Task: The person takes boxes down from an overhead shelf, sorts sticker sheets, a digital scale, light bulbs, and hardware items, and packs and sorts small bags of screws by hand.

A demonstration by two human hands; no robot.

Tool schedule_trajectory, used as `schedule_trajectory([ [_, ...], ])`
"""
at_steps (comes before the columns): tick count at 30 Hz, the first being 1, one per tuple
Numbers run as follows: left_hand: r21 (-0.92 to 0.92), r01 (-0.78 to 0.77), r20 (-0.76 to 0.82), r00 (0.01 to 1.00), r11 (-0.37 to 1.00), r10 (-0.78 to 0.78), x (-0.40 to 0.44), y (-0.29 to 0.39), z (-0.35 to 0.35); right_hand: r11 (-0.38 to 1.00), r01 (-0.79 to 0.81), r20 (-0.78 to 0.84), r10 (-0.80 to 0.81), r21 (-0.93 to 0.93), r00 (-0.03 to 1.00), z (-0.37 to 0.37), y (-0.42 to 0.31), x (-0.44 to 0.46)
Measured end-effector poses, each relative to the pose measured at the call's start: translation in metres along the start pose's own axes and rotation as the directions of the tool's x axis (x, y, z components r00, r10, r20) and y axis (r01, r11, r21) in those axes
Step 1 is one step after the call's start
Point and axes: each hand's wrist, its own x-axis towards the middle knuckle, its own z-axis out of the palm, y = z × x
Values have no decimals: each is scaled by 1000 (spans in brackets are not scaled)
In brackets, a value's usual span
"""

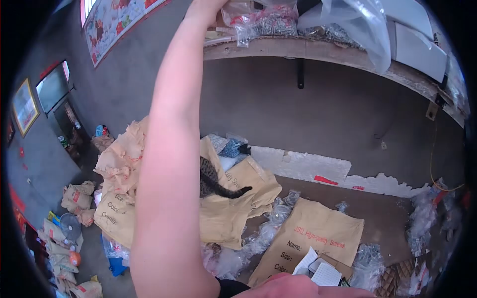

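My left arm stretches up across the view to the shelf [273, 45], and my left hand [207, 5] is cut off by the top edge, its fingers out of sight. Nearest to it are clear plastic bags of small metal screws [273, 22] on the shelf. Along the bottom edge shows a skin-coloured part of my right arm or hand [293, 287]; no fingers can be made out. Just above it, white boxes [325, 275] lie on a brown paper sack [323, 226] printed "JSD High-quality Screws".
A tabby cat [211, 181], partly hidden by my arm, is on brown sacks [223, 218]. Crumpled clear plastic [238, 260] lies between sacks. White boxes [420, 49] sit at the shelf's right end. A yellow cord [434, 149] hangs at right. A fan [70, 227] stands among sacks at left.
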Motion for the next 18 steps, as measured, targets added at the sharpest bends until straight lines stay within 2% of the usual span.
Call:
schedule_trajectory([
  [1, 196, 49, 157, 984, 979, -81, 2, 1, -1, 1000, -15, 3, 15, 2, 1000, 0, 5, 4],
  [2, -238, -122, -39, 992, 963, 116, -7, -12, -9, 1000, -27, 8, 27, 6, 1000, 1, 10, 8],
  [3, -233, -126, -32, 992, 964, 122, -10, -18, -3, 999, -34, 14, 34, 13, 999, 2, 16, 13],
  [5, -308, -174, -228, 968, 935, 105, -8, -23, 6, 999, -42, 26, 42, 28, 999, 6, 28, 22],
  [6, -306, -178, -228, 968, 935, 110, -5, -22, 1, 999, -43, 29, 42, 33, 999, 8, 31, 24],
  [7, -93, -9, -29, 1000, 996, 6, -2, -22, -4, 998, -44, 32, 43, 36, 999, 9, 33, 26],
  [8, 158, 121, 139, 980, 980, -144, 0, -21, -15, 998, -45, 39, 44, 38, 998, 11, 35, 30],
  [12, 232, 159, 98, 978, 960, -185, -8, -43, -37, 998, -33, 65, 30, 49, 997, 21, 42, 47],
  [13, -32, 67, 13, 998, 997, -67, -15, -53, -45, 998, -29, 69, 26, 51, 997, 24, 43, 51],
  [14, -285, -55, -100, 995, 957, 28, -18, -56, -52, 998, -27, 72, 23, 52, 997, 26, 45, 54],
  [15, -284, -54, -101, 995, 957, 27, -17, -55, -54, 998, -25, 74, 21, 52, 997, 28, 47, 56],
  [16, 18, 107, 45, 993, 994, -107, -14, -54, -55, 998, -24, 77, 20, 52, 997, 31, 49, 58],
  [17, 336, 216, 143, 950, 917, -276, -13, -53, -58, 998, -24, 79, 20, 52, 997, 33, 51, 60],
  [18, 340, 217, 146, 949, 915, -279, -19, -61, -62, 998, -27, 84, 23, 50, 996, 35, 53, 62],
])
